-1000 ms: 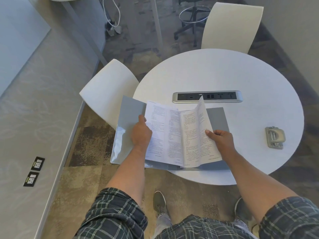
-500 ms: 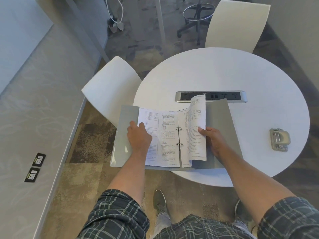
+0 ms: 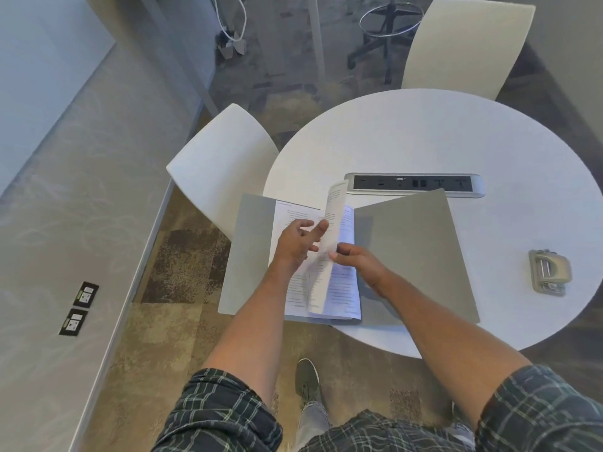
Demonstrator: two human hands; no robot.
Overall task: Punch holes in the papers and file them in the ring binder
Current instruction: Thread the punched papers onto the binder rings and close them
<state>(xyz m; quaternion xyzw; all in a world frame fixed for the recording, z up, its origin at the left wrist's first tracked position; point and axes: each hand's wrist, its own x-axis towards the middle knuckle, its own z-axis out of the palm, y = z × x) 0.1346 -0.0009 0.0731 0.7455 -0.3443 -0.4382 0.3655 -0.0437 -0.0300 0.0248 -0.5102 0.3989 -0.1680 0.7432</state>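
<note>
A grey ring binder lies open at the near left edge of the round white table, its left cover hanging past the rim. Printed papers lie filed in it, and one sheet stands nearly upright over the middle. My right hand pinches that sheet's right edge between thumb and fingers. My left hand hovers over the left pages with fingers spread, its fingertips touching the upright sheet. The binder rings are hidden by the papers. A grey hole punch sits at the table's right edge.
A power and socket strip is set into the table just beyond the binder. One white chair stands to the left of the table, another white chair behind it. A stool base stands further back.
The right-hand sheet has swung up from lying on the right side to standing almost upright over the binder's middle. My left hand lifted off the left pages and moved right to meet it.
</note>
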